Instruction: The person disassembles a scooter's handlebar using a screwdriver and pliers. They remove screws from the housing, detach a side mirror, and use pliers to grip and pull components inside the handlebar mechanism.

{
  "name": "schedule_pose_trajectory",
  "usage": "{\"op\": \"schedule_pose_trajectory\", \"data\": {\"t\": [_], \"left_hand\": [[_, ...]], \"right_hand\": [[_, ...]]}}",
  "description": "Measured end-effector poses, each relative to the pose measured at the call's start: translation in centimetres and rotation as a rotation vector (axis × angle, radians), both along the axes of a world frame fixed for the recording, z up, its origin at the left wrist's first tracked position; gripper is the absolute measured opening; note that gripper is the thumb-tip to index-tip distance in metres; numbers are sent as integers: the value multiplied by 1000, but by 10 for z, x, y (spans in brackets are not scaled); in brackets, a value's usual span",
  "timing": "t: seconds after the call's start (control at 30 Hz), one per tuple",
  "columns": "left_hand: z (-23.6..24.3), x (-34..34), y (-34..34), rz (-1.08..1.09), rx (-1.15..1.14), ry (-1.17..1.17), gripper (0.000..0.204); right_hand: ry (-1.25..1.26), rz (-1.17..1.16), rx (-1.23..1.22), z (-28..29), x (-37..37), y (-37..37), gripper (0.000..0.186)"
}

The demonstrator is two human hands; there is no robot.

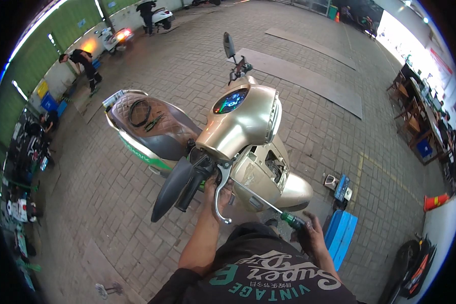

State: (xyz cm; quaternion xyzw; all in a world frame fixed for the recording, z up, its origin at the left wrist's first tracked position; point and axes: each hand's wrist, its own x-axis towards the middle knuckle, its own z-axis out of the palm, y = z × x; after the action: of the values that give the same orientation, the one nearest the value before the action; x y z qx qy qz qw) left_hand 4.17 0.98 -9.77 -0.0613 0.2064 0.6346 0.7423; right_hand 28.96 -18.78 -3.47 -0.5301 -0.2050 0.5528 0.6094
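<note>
A gold electric scooter (243, 121) stands in front of me with its display lit. My left hand (211, 191) is closed around the base of the silver brake lever (220, 197), beside the black handlebar grip (186, 195); some fingers are hidden behind the lever. In my right hand (311, 235) is a long screwdriver (292, 220) with a green and black handle, its thumb and index finger around the handle's end. The screwdriver's shaft slants up to the left, and its tip meets the area by the lever's pivot. A dark mirror (164, 195) hangs beside the grip.
On the brown seat (162, 119) lie a black cable loop (131, 112) and green-handled pliers (154, 122). A blue step stool (341, 234) and small parts (342, 185) are at right. A person (81, 63) bends over at far left; tables (425, 109) line the right.
</note>
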Motion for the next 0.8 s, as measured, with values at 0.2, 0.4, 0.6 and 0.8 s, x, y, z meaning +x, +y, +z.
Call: {"op": "schedule_pose_trajectory", "data": {"t": [0.2, 0.4, 0.6, 0.8], "left_hand": [[-2, -1, 3, -119, 18, 37, 25], [-16, -9, 4, -132, 104, 151, 22], [-13, -5, -1, -210, 123, 132, 18], [-12, -2, 2, -187, 78, 192, 26]], "right_hand": [[222, 365, -482, -8, 26, 14, 33], [-275, 142, -62, -22, 18, 36, 13], [298, 145, -404, -35, 31, 16, 40], [180, 237, -187, -55, 53, 25, 30]]}}
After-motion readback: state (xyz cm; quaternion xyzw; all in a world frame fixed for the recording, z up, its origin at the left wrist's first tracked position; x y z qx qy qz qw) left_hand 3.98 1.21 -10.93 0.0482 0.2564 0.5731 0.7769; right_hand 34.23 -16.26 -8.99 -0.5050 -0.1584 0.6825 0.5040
